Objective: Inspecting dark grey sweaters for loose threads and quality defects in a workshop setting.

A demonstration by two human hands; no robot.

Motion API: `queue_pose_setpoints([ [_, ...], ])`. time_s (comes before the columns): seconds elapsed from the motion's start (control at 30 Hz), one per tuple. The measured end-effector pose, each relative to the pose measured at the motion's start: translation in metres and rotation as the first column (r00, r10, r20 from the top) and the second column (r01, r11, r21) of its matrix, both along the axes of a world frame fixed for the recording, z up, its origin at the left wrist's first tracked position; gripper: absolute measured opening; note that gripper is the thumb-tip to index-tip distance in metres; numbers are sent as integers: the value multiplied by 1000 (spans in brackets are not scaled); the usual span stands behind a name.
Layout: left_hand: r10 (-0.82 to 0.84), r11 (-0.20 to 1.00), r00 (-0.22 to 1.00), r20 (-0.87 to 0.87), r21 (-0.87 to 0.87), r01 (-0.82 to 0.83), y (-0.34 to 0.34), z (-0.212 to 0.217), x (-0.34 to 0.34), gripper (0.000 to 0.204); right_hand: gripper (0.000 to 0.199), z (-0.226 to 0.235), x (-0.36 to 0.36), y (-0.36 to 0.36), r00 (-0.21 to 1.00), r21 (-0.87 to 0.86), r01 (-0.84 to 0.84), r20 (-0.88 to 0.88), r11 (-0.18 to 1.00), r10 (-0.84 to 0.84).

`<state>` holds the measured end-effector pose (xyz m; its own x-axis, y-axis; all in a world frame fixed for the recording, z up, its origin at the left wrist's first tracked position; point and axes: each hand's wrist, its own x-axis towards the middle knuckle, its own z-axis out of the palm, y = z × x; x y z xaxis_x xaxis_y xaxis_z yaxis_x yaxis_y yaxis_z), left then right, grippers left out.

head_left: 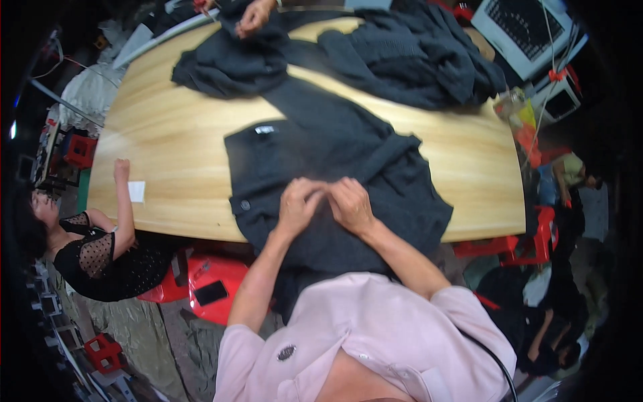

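Observation:
A black knitted garment [395, 194] lies spread over the near edge of the table in front of me. It has a small white label [265, 129] near its upper left and a round button-like spot [245, 204] at its left side. Above the middle of this cloth, my left hand [299, 206] and my right hand [351, 206] meet, thumbs and fingertips pinched together. Both are closed. Whatever lies between the fingertips is too small or hidden to make out.
More dark garments [415, 57] are heaped across the far side of the wooden table [479, 181]. Another person's hand [253, 18] hovers over them. At left, a seated person [100, 254] rests an arm near a white paper [136, 191]. Red stools [209, 271] stand along the near edge.

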<state>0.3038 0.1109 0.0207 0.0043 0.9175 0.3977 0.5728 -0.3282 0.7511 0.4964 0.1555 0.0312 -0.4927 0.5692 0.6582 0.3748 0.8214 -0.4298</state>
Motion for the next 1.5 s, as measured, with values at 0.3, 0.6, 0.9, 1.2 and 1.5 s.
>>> queue_pose_setpoints([
  [0.3, 141, 986, 971, 195, -120, -119, -10, -14, 14, 14, 19, -17, 5, -4, 1000, 18, -17, 18, 1000, 17],
  [0.6, 163, 985, 975, -154, 85, -151, -13, -14, 25, 19, 23, 0, 17, 6, 989, -36, 41, 143, 998, -36],
  [0.9, 124, 983, 945, -302, 171, -74, 8, -14, -4, 12, 40, 18, 102, 130, 732, 49, 484, 525, 873, -435],
  [1.2, -143, 981, 915, -377, 71, 183, -7, -21, -19, 18, 46, -42, 134, 142, 929, -546, 368, 238, 753, -282],
  [1.5, 32, 986, 870, -491, 156, 51, -13, -17, -47, 13, 20, 3, 203, 163, 798, 320, 499, 194, 805, -571],
])
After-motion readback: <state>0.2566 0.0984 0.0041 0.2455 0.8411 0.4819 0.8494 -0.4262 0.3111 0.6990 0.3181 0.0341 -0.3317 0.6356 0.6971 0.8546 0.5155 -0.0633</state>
